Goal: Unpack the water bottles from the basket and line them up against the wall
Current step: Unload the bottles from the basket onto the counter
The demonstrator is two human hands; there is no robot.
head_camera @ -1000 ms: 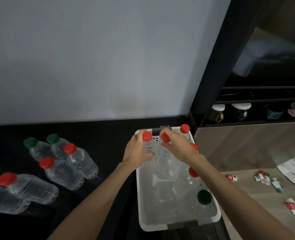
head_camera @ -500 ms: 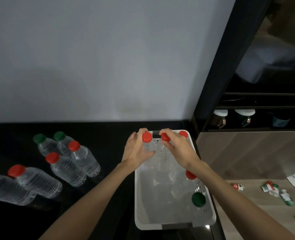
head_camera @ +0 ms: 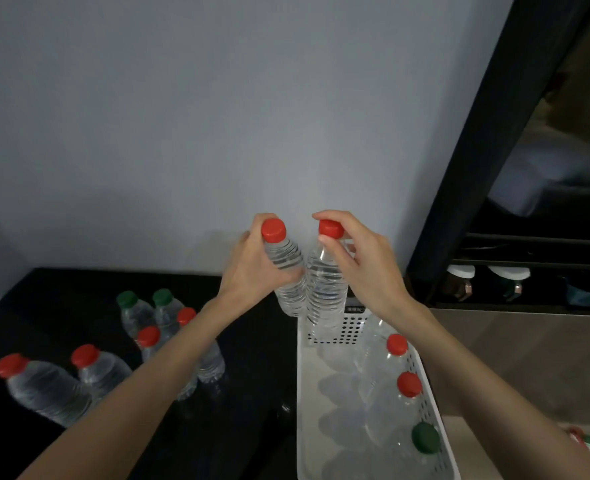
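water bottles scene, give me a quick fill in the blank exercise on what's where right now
1. Each hand, left hand and right hand, holds one bottle with a ____ cap.
2. The white basket still holds three bottles: two with red caps and one with a ____ cap.
3. The bottles already unpacked stand on the ____ counter.

Missing words: red; green; black

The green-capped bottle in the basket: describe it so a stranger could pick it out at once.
Find the white perforated basket at the right end of the black counter. Three bottles stand along its right wall; the green-capped bottle is the one nearest the camera. The red-capped bottles behind it differ only in cap colour, and the other green caps stand out on the counter.
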